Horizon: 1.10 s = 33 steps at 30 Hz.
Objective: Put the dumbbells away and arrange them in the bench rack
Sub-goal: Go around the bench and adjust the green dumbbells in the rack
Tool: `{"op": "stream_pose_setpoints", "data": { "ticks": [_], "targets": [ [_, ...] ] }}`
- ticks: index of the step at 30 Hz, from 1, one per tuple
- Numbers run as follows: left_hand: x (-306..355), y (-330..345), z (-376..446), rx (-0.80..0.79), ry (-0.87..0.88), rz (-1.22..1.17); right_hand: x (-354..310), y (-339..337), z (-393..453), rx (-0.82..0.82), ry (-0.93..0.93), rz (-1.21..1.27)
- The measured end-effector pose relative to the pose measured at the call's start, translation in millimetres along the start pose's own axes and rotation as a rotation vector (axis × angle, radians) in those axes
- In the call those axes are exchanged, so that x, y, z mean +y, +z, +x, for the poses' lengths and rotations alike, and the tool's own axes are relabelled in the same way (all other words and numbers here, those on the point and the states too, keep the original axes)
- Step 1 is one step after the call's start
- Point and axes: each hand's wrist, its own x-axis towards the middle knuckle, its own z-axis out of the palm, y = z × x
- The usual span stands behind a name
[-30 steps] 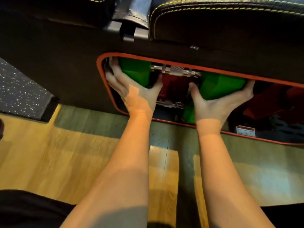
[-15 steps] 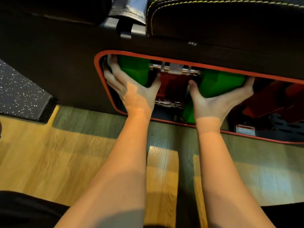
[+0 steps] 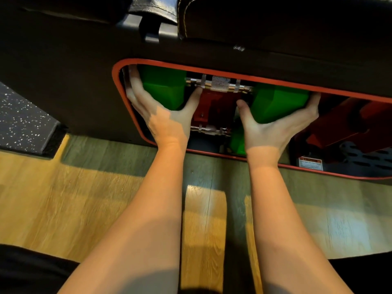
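A green dumbbell (image 3: pixel 277 102) with a knurled steel handle (image 3: pixel 219 85) lies across the top of the bench rack opening (image 3: pixel 115 81), which has an orange rim. My left hand (image 3: pixel 163 119) grips its left green head, thumb on the inner side and fingers round the outer end. My right hand (image 3: pixel 273 128) grips the right green head the same way. Below them sits a second green dumbbell (image 3: pixel 237 143) with its steel handle (image 3: pixel 210 130), partly hidden by my hands. Red rack parts (image 3: pixel 212 107) show between the heads.
The black bench side panel (image 3: pixel 63 81) surrounds the opening, with padded seat cushions (image 3: pixel 275 20) above. More red shapes (image 3: pixel 343 126) and a perforated black shelf (image 3: pixel 367 158) with a warning label (image 3: pixel 310 164) fill the right of the rack. Wooden floor (image 3: pixel 63 198) and a speckled mat (image 3: pixel 21 124) lie below.
Both hands and the green dumbbell have held nearly the same place in the opening; the camera view shifted slightly, and the dumbbell seems a little deeper in the rack.
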Motion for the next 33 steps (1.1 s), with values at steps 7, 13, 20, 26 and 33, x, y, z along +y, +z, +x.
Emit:
{"op": "stream_pose_setpoints", "data": {
  "ticks": [7,13,20,26,33],
  "targets": [
    [-35.1,-2.0,-37.8,-0.07,-0.184,-0.321,20.0,-4.9,-22.8,0.143,0.199,0.208],
    [-65.0,10.2,-42.9,-0.202,-0.139,0.03,41.9,1.7,-41.2,0.088,0.375,-0.018],
    [-94.6,29.5,-32.6,-0.257,-0.041,0.434,91.5,16.1,-65.5,-0.407,0.259,-0.491],
    [-99.4,33.6,-24.5,-0.28,0.198,0.761,104.3,37.5,-76.3,-0.447,0.199,-0.756],
    [-103.3,43.0,-19.8,-0.343,0.279,0.936,107.1,47.9,-76.7,-0.409,0.223,-0.753]
  ]
}}
